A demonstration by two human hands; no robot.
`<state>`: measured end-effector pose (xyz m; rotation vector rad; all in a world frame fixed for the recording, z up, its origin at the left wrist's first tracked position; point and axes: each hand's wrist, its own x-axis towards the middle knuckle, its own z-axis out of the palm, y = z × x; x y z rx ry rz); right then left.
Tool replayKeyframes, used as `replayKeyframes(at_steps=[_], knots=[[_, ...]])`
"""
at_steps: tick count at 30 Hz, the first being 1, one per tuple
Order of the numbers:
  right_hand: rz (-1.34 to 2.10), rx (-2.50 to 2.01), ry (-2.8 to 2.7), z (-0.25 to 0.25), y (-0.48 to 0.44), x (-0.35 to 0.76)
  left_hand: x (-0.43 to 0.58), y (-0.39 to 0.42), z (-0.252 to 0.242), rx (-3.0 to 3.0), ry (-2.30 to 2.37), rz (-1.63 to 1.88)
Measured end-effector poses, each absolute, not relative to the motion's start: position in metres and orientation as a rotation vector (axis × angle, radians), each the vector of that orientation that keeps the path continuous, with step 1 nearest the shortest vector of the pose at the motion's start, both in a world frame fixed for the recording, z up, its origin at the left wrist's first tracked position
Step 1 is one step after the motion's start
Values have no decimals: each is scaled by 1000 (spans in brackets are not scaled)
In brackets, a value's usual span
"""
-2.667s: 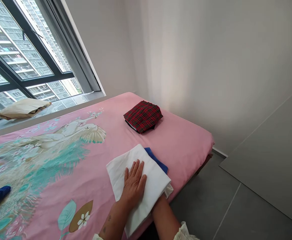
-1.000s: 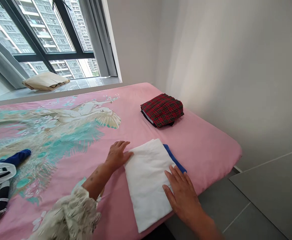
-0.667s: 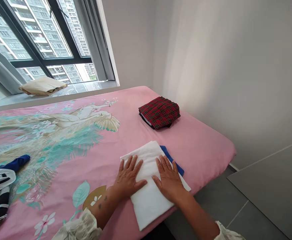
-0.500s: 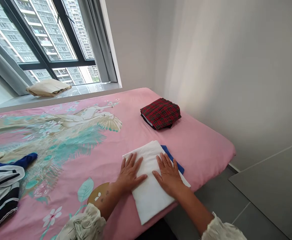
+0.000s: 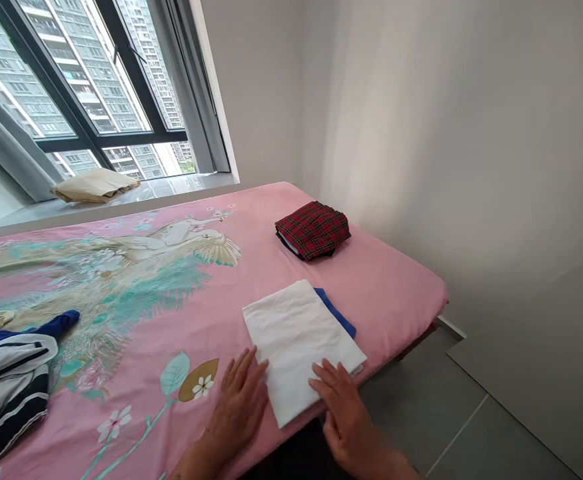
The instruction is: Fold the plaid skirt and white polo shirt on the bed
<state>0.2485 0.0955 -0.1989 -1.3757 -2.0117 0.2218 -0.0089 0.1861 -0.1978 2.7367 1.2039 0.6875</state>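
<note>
A folded white cloth (image 5: 296,333) lies flat near the bed's front edge. From under its far right side a strip of blue fabric (image 5: 336,312) shows. My left hand (image 5: 241,400) is at the cloth's left edge, fingers stretched out, holding nothing. At the near right part of the cloth, my right hand (image 5: 338,407) rests its outstretched fingertips on it, the thumb off to the near side. Farther back sits a folded red plaid garment (image 5: 314,230) with a dark edge.
A pink bedsheet (image 5: 391,287) with bird and flower prints covers the bed. Several striped and blue clothes (image 5: 11,380) are piled at the left. A beige folded item (image 5: 96,185) lies on the windowsill. Grey floor (image 5: 421,400) borders the bed's right edge.
Both hands have drawn back toward me from the middle of the white cloth. The left has slid to the cloth's left edge, the right to its near right part. The view has shifted slightly.
</note>
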Motion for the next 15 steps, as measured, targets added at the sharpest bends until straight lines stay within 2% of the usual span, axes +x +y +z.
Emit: replayKeyframes(at_steps=[3,8,12,15], knots=[[422,-1511,-1377,-223,81,252,-1,180,-189,2988,928,446],[1122,-1350,-490,-236,71,238,21,190,-192,3044,711,350],[1335,-1057,-293,-229,76,217,34,195,-187,3014,686,309],[1293,-970,-386,-221,88,204,46,184,-164,2952,785,297]])
